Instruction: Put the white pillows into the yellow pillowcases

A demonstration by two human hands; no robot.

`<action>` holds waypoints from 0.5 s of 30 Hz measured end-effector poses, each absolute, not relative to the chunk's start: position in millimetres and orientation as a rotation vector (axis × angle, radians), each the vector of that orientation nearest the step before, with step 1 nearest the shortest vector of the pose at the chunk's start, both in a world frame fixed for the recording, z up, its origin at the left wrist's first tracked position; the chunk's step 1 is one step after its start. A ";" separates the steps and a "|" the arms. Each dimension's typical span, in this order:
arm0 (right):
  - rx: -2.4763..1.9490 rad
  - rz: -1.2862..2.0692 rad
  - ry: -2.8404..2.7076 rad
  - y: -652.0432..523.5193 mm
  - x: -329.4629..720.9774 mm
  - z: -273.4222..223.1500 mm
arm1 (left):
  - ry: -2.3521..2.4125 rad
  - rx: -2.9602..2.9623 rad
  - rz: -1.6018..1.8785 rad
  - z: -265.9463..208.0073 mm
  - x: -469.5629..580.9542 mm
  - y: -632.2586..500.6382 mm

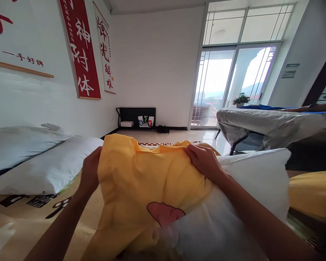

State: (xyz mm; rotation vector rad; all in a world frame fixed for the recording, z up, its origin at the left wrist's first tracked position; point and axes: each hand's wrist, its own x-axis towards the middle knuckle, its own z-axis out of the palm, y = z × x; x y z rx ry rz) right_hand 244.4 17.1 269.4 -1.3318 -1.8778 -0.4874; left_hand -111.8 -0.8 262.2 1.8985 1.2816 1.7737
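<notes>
A yellow pillowcase [152, 177] with a pink, dark-outlined print hangs spread in front of me. My left hand [91, 168] grips its upper left edge, fingers partly hidden behind the cloth. Higher up on the right, my right hand [202, 159] has its fingers closed over the top edge. A white pillow [263, 177] lies beyond my right forearm. Blurred whitish material [209, 228] covers part of the pillowcase's lower right; I cannot tell whether it belongs to the same pillow.
White pillows [51, 166] lie at left on a patterned beige cover [81, 214]. Yellow fabric [315, 192] sits at far right. Behind it, a plastic-covered table [250, 117] holds blue cloth, with another person's arm [320, 107] over it. A black low cabinet [136, 113] stands at the back wall.
</notes>
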 end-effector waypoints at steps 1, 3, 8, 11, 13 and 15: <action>-1.336 -0.519 -1.859 19.7 240.5 268.7 | 1.329 1.888 1.780 257.8 -115.3 -4.6; -1.358 -0.527 -1.843 23.4 230.6 265.9 | 1.331 1.931 1.700 248.1 -115.6 -10.0; -1.418 -0.357 -2.079 25.1 217.1 262.1 | 1.429 1.819 1.655 234.5 -88.8 -2.2; -1.567 -0.422 -2.182 23.8 228.2 279.5 | 1.366 1.648 1.757 242.9 -82.3 2.8; -1.600 -0.500 -2.137 21.3 238.6 298.3 | 1.284 1.533 1.788 255.3 -86.4 -0.9; -1.507 -0.538 -2.067 17.2 245.7 314.2 | 1.231 1.421 1.849 269.0 -94.2 -7.8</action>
